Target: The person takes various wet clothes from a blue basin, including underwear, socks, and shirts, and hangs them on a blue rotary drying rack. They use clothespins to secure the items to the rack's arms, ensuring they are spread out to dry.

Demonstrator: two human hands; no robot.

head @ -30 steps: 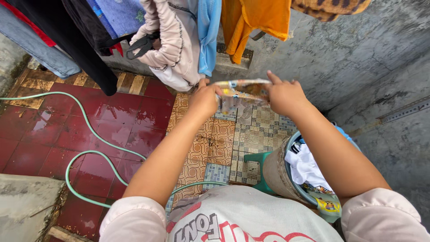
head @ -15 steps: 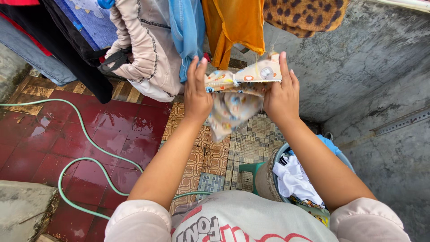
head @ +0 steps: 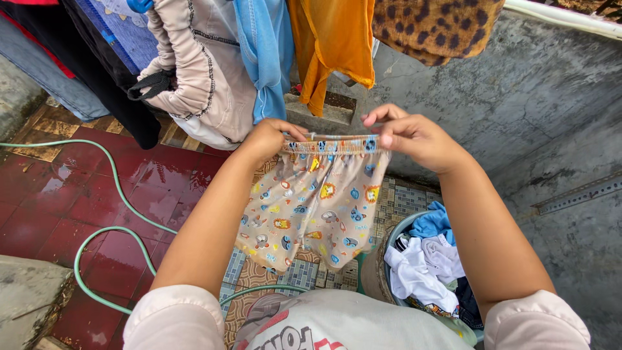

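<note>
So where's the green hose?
In the head view, the green hose snakes across the wet red floor tiles on the left side, beside the person's left arm.

Hanging clothes [head: 259,58] cut off by the top edge, their line out of view; laundry basket [head: 389,249] partly hidden behind the right forearm; green hose [head: 110,233] runs off the left edge and under the shirt front.

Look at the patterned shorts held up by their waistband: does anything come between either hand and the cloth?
Nothing visible does. The left hand and right hand each grip an end of the waistband of the patterned shorts directly; the shorts hang free above the tiled floor.
</note>
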